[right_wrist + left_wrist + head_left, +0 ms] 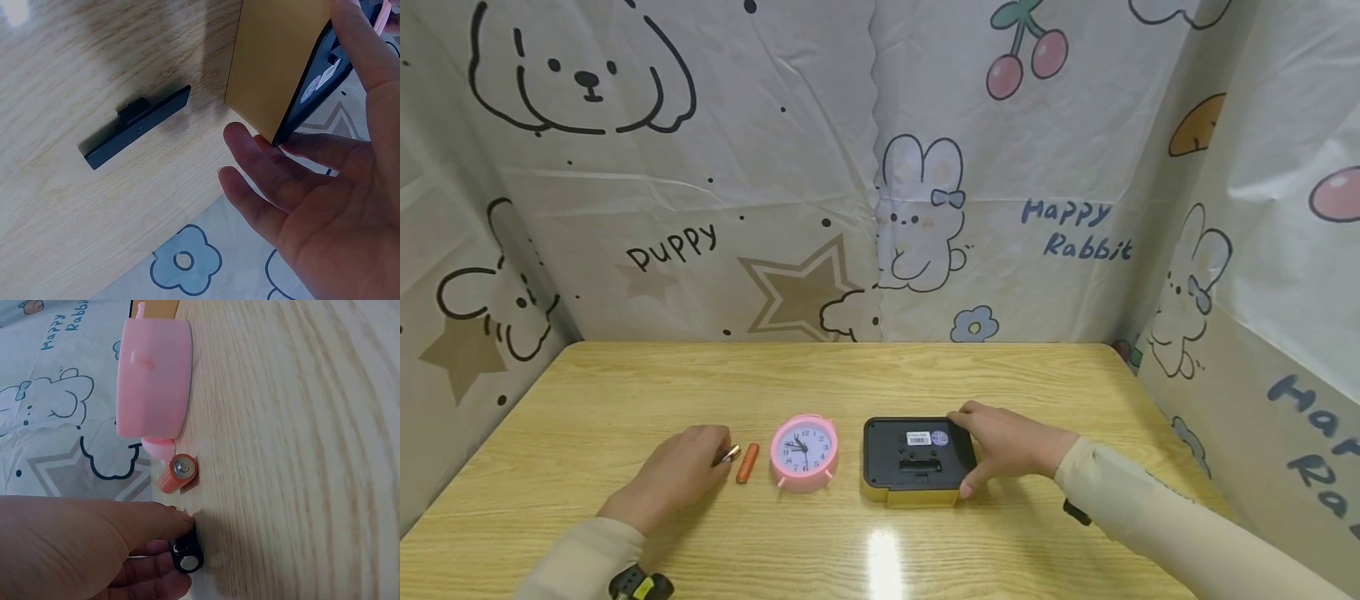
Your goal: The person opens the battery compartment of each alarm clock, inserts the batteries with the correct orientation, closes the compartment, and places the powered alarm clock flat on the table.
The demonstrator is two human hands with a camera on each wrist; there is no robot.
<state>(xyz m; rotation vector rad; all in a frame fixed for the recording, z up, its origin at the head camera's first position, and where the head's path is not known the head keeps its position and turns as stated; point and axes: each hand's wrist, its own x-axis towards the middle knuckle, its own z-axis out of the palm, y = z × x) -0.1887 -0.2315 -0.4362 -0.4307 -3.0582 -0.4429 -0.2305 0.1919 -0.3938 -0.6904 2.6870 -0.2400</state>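
My left hand [681, 467] pinches a black AA-type battery with a copper-coloured end [730, 454] just above the table; the battery's flat end shows in the left wrist view. Close to its right lies an orange battery [747, 463]. A pink alarm clock [804, 452] sits between the hands, its dial facing up. With thumb and fingers on opposite edges, my right hand [1011, 442] holds the right side of a gold clock with a black back [887, 454]. That clock lies face down, and its battery slot [920, 465] is uncovered.
A small black battery cover [140, 128] lies on the wooden table [760, 550], to the right of the gold clock and partly under the right forearm in the head view. Printed cloth [805, 167] hangs along the table's back and sides.
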